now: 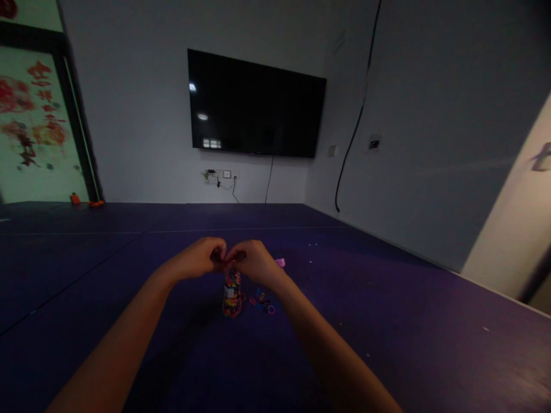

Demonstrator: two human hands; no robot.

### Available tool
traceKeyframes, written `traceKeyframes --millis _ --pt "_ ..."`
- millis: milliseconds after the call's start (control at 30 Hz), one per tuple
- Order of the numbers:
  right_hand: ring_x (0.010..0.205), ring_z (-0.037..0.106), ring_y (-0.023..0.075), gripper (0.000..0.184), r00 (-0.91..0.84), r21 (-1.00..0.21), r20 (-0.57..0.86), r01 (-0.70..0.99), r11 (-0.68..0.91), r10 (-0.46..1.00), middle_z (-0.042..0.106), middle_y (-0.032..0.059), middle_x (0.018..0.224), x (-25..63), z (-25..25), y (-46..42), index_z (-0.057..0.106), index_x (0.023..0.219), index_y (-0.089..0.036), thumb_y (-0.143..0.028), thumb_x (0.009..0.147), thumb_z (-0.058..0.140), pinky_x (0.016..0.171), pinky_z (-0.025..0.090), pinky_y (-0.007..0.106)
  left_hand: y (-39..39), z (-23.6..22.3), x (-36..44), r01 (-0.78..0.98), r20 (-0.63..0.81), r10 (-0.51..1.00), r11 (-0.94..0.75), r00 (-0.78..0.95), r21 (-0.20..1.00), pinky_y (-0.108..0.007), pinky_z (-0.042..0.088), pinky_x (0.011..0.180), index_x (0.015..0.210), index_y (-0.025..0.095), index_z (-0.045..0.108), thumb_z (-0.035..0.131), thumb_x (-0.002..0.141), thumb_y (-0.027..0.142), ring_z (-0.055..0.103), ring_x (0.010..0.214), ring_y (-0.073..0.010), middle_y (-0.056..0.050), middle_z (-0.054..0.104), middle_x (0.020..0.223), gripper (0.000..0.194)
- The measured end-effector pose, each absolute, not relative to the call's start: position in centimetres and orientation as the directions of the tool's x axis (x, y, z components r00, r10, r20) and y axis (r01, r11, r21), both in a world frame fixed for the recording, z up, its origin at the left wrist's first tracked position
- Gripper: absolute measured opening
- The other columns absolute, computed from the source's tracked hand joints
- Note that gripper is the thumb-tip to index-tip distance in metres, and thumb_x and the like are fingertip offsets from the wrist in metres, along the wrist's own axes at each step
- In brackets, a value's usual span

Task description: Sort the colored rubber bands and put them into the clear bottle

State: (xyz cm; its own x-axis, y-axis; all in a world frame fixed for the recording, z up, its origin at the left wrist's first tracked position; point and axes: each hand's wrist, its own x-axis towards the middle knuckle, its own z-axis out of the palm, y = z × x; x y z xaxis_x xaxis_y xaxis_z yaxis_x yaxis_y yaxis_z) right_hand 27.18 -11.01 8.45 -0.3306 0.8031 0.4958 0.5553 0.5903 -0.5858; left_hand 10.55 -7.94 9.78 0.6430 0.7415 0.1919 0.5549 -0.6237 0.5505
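Note:
A clear container (pixel 232 295) packed with small multicoloured bands, which look like hair ties, stands upright on the dark purple floor. My left hand (pixel 202 256) and my right hand (pixel 255 259) meet at its top, fingertips close together in a pinch. Whatever sits between the fingers is too small and dark to make out, and the container's mouth is hidden by them. To the right of the container lie several loose bands (pixel 260 298) in pink, blue and yellow. A pink lid-like piece (pixel 280 263) rests just behind my right wrist.
Small white scraps (pixel 310 262) dot the purple floor (pixel 379 310) to the right. A television (pixel 256 106) hangs on the far wall above sockets and cables. A dark cable (pixel 353 135) runs down the right wall. Orange items (pixel 95 203) lie by the door at left.

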Motion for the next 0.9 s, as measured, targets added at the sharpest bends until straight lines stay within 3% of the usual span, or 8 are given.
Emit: traceKeyframes --millis 433,733,800,900 --pt "0.063 0.062 0.01 0.022 -0.404 -0.708 0.406 0.428 0.562 0.82 0.068 0.0017 0.069 28.3 8.8 -10.9 0.069 0.076 -0.013 0.001 0.064 0.057 0.06 0.048 0.022 -8.7 10.5 10.9 0.565 0.227 0.74 -0.643 0.633 0.517 -0.022 0.037 0.055 0.068 0.019 0.044 0.054 0.064 0.018 0.052 0.061 -0.0121 0.004 0.053 0.061 0.011" --pt "0.068 0.062 0.0118 0.022 -0.274 -0.629 0.463 0.569 0.53 0.843 0.069 0.0041 0.074 30.5 9.7 -10.9 0.068 0.086 -0.012 -0.005 0.071 0.055 0.064 0.049 0.024 -8.6 9.6 12.0 0.633 0.167 0.774 -0.605 0.611 0.483 -0.027 0.043 0.065 0.078 0.017 0.059 0.058 0.067 0.038 0.06 0.074 -0.0182 -0.003 0.067 0.075 0.023" --pt "0.074 0.063 0.0132 0.027 -0.248 -0.566 0.44 0.669 0.481 0.863 0.07 0.006 0.08 31.0 8.5 -11.0 0.068 0.089 -0.013 -0.004 0.073 0.049 0.069 0.049 0.025 -8.3 9.1 12.2 0.636 0.146 0.787 -0.578 0.599 0.511 -0.027 0.044 0.066 0.075 0.017 0.06 0.059 0.065 0.033 0.062 0.074 -0.0184 -0.004 0.068 0.076 0.019" --pt "0.097 0.061 0.0177 0.041 -0.275 -0.395 0.382 0.815 0.424 0.882 0.066 0.0112 0.105 31.6 4.9 -12.0 0.066 0.102 -0.012 0.001 0.072 0.041 0.087 0.045 0.03 -7.8 8.4 12.6 0.594 0.127 0.799 -0.533 0.588 0.603 -0.026 0.044 0.064 0.071 0.016 0.061 0.06 0.061 0.026 0.062 0.07 -0.0173 -0.003 0.069 0.071 0.014"
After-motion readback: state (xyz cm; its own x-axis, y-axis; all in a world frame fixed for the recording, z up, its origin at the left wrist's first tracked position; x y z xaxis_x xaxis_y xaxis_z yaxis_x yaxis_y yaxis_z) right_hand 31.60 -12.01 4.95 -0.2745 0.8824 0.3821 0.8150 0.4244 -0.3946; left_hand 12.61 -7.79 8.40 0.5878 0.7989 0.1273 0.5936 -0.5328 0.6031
